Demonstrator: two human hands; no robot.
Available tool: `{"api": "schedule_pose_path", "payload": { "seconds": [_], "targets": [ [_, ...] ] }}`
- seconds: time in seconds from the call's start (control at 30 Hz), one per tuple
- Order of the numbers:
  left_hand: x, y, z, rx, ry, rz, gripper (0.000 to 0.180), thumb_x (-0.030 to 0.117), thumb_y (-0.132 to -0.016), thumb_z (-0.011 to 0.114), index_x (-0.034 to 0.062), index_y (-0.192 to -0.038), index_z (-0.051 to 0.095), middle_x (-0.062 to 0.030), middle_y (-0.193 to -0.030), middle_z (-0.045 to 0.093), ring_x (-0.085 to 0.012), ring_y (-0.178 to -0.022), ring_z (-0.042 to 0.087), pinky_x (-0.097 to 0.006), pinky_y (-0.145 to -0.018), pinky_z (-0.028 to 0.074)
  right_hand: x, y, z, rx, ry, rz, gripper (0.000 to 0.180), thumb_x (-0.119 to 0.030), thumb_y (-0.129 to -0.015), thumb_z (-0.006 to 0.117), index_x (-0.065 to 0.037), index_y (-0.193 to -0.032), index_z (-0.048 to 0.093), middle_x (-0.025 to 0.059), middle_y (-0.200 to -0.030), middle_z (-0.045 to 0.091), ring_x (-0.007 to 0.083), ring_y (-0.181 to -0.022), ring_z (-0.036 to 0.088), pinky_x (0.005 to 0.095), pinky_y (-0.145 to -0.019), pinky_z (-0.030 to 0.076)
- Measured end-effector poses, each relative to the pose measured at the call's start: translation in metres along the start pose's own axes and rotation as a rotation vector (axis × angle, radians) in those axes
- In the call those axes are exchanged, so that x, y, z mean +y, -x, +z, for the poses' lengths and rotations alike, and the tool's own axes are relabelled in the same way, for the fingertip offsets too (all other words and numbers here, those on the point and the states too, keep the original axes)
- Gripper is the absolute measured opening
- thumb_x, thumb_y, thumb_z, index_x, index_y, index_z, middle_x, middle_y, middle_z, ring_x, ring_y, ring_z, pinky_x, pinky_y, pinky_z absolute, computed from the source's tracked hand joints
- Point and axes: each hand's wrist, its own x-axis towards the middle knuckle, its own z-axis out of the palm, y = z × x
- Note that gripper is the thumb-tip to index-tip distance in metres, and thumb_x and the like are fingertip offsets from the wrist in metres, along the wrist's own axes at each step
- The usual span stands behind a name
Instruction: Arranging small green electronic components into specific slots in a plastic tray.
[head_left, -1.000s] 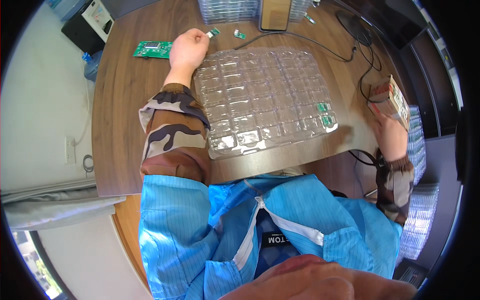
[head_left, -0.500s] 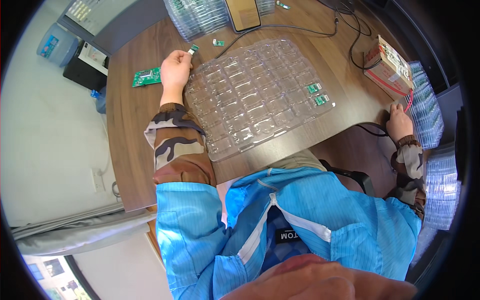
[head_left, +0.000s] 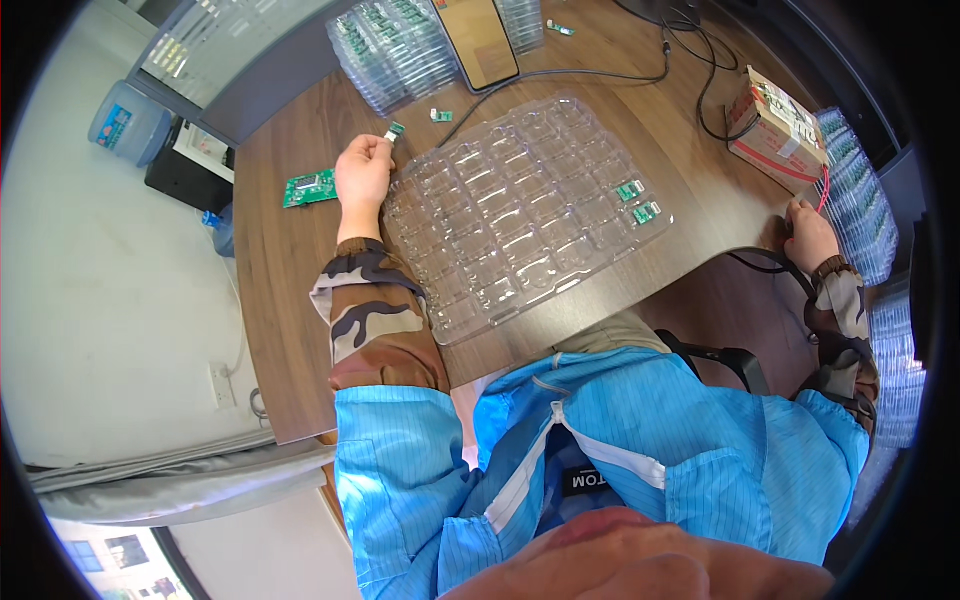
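Note:
My left hand (head_left: 364, 178) is closed, pinching a small green circuit board (head_left: 396, 130) with a white connector between thumb and fingertips. It is just beyond the left edge of a clear plastic tray (head_left: 520, 215) with rows of pockets. Two small green boards (head_left: 629, 190) sit in pockets at the tray's right side. Beside the left wrist lies a larger green circuit board (head_left: 311, 187) with a dark display, partly covered by the hand. At the desk's right edge my right hand (head_left: 812, 238) has its fingers curled, near red wires (head_left: 824, 188); what they grip is hidden.
Stacked clear trays (head_left: 390, 55) and a phone-like slab (head_left: 477, 40) stand at the back. Loose small boards (head_left: 441, 116) lie near them. A cardboard box (head_left: 775, 130) sits at right, beside more tray stacks (head_left: 858, 200). A black cable (head_left: 590, 73) crosses the desk.
The whole view has shifted, so the scene sits slightly lower and mostly further right. Both hands keep nearly the same places, and the small board stays pinched in my left hand.

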Motion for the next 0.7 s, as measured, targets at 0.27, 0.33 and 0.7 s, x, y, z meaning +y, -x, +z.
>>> {"api": "schedule_pose_path", "payload": {
  "seconds": [0.27, 0.33, 0.7],
  "targets": [
    [0.0034, 0.003, -0.0029, 0.016, -0.028, -0.016, 0.018, 0.022, -0.074, 0.055, 0.0045, -0.074, 0.059, -0.0024, -0.056, 0.057, -0.0114, -0.053, 0.053, -0.026, -0.053, 0.041, -0.0044, -0.002, 0.0032, 0.02, 0.0, 0.05, 0.021, 0.006, -0.058, 0.05, -0.001, -0.077, 0.047, 0.0173, -0.079, 0.05, 0.0349, -0.074, 0.053, 0.0406, -0.065, 0.043],
    [0.0051, 0.0027, -0.0022, 0.013, -0.029, -0.023, 0.018, 0.022, -0.074, 0.055, 0.0044, -0.074, 0.058, -0.0024, -0.056, 0.057, -0.0112, -0.053, 0.053, -0.026, -0.053, 0.041, -0.0043, -0.0018, 0.0029, 0.032, -0.001, 0.034, 0.02, 0.006, -0.058, 0.05, -0.001, -0.077, 0.047, 0.0175, -0.079, 0.05, 0.0351, -0.074, 0.053, 0.0409, -0.065, 0.043],
    [0.0091, 0.0045, -0.0032, 0.024, -0.045, -0.016, 0.018, 0.022, -0.075, 0.055, 0.0043, -0.074, 0.058, -0.0027, -0.056, 0.057, -0.0114, -0.052, 0.052, -0.026, -0.053, 0.04, -0.0012, -0.0031, 0.0029, -0.017, 0.003, 0.034, 0.019, 0.006, -0.06, 0.047, 0.0, -0.078, 0.045, 0.0188, -0.081, 0.049, 0.0357, -0.077, 0.052, 0.0416, -0.067, 0.042]
  ]
}}
